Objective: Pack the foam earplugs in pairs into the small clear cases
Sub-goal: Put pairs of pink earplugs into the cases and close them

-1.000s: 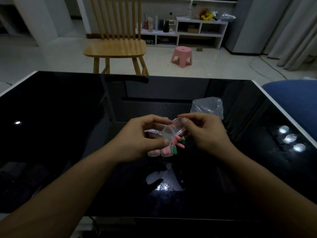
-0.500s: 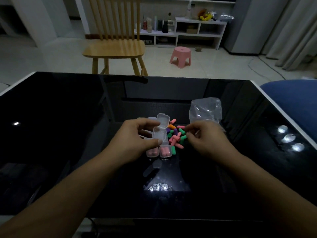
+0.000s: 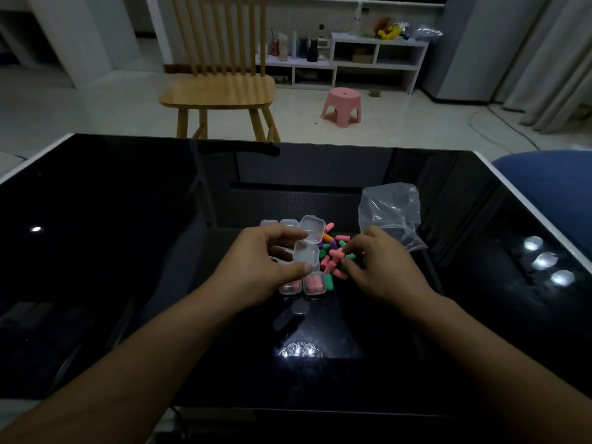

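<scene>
1. Head view, my left hand [image 3: 262,267]: the fingers are curled round an open clear case [image 3: 307,255], thumb at its near edge, forefinger at the hinge; its lid [image 3: 312,228] stands flipped back, away from me. The case looks empty.
2. Head view, my right hand [image 3: 381,267]: fingertips bent down into the heap of foam earplugs [image 3: 333,256]. It seems to pinch a green plug [image 3: 349,256], though the dim light leaves that unsure.
3. The earplugs, pink, green, orange and purple, lie loose on the bench [image 3: 128,251] between my two hands, just right of the case I hold.
4. Two closed cases with pink plugs inside [image 3: 304,285] sit side by side just below my left thumb; more clear cases [image 3: 278,223] stand beyond my left fingers.
5. A crumpled clear plastic bag [image 3: 389,209] lies beyond my right hand.
6. The bench top is glossy black and mirrors ceiling lights.
7. Beyond it: a wooden chair [image 3: 221,88], a pink stool [image 3: 342,105], a white low shelf [image 3: 368,59] and curtains [image 3: 557,65] at right.
</scene>
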